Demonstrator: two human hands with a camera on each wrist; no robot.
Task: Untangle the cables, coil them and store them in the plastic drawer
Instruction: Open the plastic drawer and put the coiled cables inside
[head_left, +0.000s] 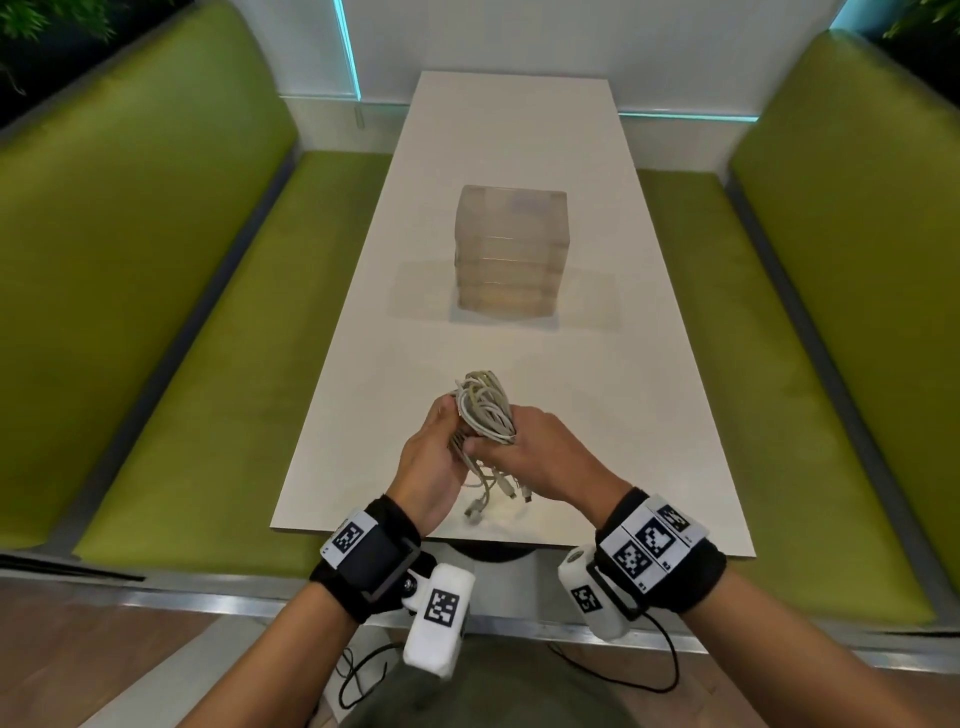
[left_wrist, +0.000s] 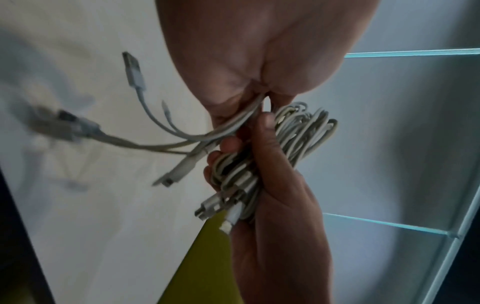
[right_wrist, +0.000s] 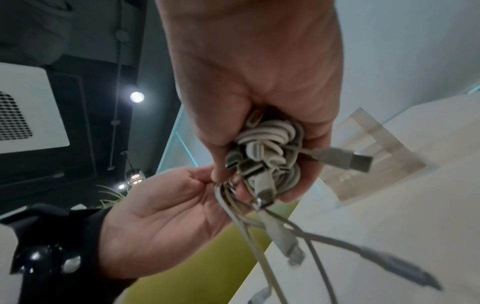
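A tangled bundle of white cables (head_left: 485, 410) is held above the near end of the white table (head_left: 519, 130). My right hand (head_left: 501, 441) grips the coiled mass (right_wrist: 267, 144) in its curled fingers. My left hand (head_left: 457, 431) pinches the loose strands (left_wrist: 233, 127) just beside it. Several plug ends (head_left: 493, 493) dangle below both hands, among them a USB plug (left_wrist: 133, 70). Another USB plug (right_wrist: 345, 160) sticks out of the bundle. The translucent plastic drawer unit (head_left: 511, 249) stands in the middle of the table with its drawers closed, well beyond the hands.
Green upholstered benches flank the table on the left (head_left: 156, 338) and right (head_left: 805, 338). A white wall with a teal light strip (head_left: 348, 52) closes the far end. The table's near edge (head_left: 509, 540) lies just under my wrists.
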